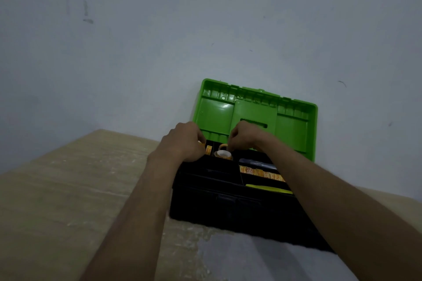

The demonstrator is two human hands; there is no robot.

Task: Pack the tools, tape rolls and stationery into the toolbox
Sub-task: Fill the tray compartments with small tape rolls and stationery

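Orange wrapper print blurred, nothing legible.

In front of me stands a pale grey-blue wall, plainly painted, with dark scuffs and smears high on its left and a few small marks on its right. My bench has a beige, streaky top with whitish worn patches, and its far edge meets the wall. White fabric shows at the bottom edge.

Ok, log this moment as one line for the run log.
toolbox: lid open | left hand: holds orange tape roll | right hand: pinches upright tape roll | both at its rear-left corner | stage: packing tape
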